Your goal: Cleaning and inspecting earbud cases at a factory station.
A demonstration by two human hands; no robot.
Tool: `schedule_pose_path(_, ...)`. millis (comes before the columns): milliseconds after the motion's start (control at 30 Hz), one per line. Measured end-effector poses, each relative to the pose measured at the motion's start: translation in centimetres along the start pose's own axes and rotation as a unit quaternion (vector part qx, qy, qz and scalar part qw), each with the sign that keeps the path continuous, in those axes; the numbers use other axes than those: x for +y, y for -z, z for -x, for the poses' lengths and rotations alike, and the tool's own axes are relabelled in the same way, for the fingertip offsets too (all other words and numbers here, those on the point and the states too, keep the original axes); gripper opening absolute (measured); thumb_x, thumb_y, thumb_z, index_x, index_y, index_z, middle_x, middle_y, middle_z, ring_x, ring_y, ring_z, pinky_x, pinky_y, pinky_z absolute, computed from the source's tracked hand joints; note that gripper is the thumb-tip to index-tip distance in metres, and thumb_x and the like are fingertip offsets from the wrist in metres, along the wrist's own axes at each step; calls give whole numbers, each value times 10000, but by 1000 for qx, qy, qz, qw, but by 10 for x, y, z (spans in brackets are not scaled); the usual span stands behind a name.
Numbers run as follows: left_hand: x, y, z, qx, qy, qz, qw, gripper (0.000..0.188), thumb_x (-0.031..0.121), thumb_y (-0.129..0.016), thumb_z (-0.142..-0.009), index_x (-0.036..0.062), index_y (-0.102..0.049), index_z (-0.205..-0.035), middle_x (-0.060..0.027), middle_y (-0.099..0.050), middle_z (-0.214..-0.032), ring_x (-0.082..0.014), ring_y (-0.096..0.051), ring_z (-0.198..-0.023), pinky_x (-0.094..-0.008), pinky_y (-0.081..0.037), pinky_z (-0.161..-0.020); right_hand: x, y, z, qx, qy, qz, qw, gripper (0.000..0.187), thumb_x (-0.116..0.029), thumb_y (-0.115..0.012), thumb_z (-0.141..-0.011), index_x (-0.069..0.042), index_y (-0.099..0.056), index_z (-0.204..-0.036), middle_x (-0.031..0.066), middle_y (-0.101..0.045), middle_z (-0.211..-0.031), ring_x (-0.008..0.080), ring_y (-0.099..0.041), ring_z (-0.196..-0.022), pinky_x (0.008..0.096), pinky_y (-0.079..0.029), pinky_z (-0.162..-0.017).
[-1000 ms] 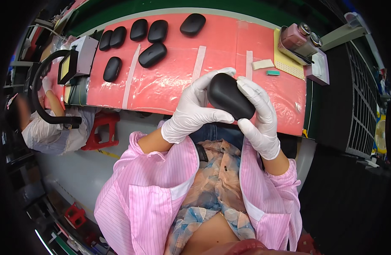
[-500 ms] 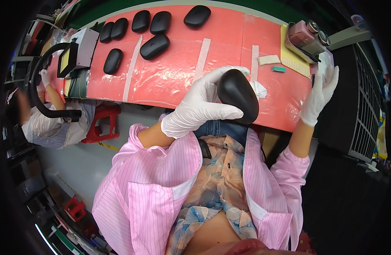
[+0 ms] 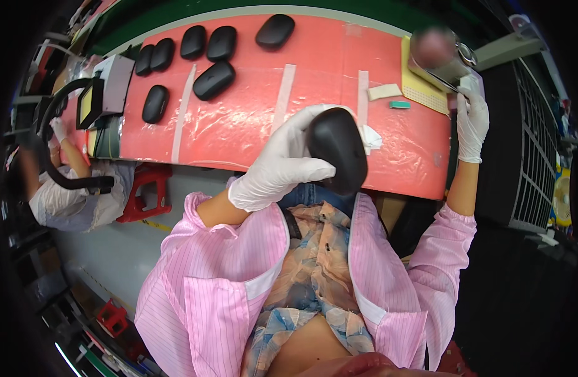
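While a pink-covered table stretches left to right, the left hand curls its fingers around a black case by the near edge, the right hand is at white tissue, far right, its grip unclear, and a green block lies farther left.

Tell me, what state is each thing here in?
Left gloved hand: gripping
Held black case: seemingly closed
Right gloved hand: grip unclear
Seven other black cases: lying on pink mat
White wipe: crumpled
Green block: lying flat
Pink bottle: blurred, cap unclear
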State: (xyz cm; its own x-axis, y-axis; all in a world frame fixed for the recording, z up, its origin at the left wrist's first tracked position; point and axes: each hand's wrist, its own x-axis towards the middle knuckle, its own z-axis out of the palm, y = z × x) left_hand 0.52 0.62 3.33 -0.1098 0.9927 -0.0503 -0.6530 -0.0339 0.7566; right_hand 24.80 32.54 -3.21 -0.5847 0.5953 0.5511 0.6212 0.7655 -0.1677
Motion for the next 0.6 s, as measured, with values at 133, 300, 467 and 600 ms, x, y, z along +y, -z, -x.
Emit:
schedule_pose_path(133, -14, 10, 0, 69, 50, 8, 996, 832, 245, -742, -668, 1, -395, -1382, -135, -581, -1231, -284, -612, -1112, -391, -487, -972, 0, 35, 4, 134, -241, -556, 784, 189, -104, -602, -940, 29, -649, -1065, 49, -636, -967, 110, -584, -848, 266, -461, -827)
schedule_pose_path(300, -17, 4, -7, 51, 89, 101, 990, 778, 309, -659, -787, -33, -328, -1403, -232, -515, -1289, -405, -571, -1152, -513, -608, -771, -57, 56, 36, 139, -245, -418, 864, 136, -68, -594, -932, 18, -653, -1020, 45, -644, -971, 94, -578, -845, 236, -459, -803)
schedule_pose_path(467, -9, -8, -17, -8, 146, 60, 987, 697, 424, -591, -830, -9, -421, -1349, -156, -492, -1353, -235, -587, -1109, -344, -581, -811, -81, 35, 72, 18, -220, -257, 941, 141, -82, -681, -883, -12, -650, -1002, 24, -636, -929, 64, -565, -840, 218, -468, -740)
schedule_pose_path(600, -13, -8, -18, -19, 138, 52, 989, 688, 386, -613, -817, -4, -422, -1350, -147, -485, -1355, -224, -567, -1134, -365, -534, -886, -84, 37, 62, 42, -389, -438, 809, 142, -55, -647, -905, -17, -651, -1042, 18, -640, -927, 47, -553, -807, 191, -438, -723)
